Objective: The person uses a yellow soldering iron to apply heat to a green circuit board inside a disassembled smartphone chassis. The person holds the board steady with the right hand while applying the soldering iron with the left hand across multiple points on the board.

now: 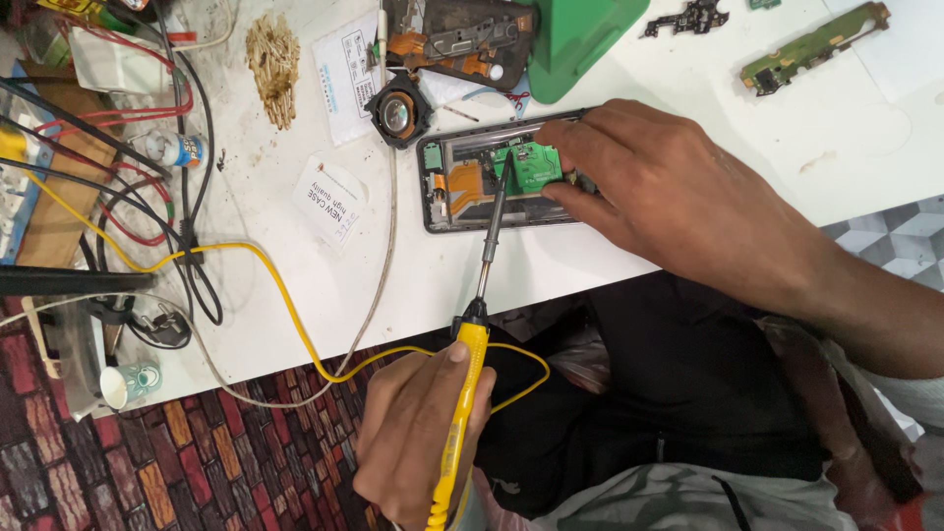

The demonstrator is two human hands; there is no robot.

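My left hand (413,433) grips the yellow handle of a soldering iron (470,364) below the table edge. Its metal shaft reaches up to a small green circuit board (531,165), and the tip touches the board's left edge. The board sits inside an opened black phone frame (462,187) lying flat on the white table (295,305). An orange flex cable (464,179) shows inside the frame. My right hand (669,187) comes in from the right and lies over the phone's right end, with fingers and thumb pinching the frame by the board.
A round black lens part (398,116), a second opened phone (457,39) and a green tray (580,34) lie behind the phone. Loose circuit boards (814,44) sit at the far right. The iron's yellow cable (265,265), red and black wires (147,167), a brown fibre wad (273,59) and a paper label (329,202) crowd the left.
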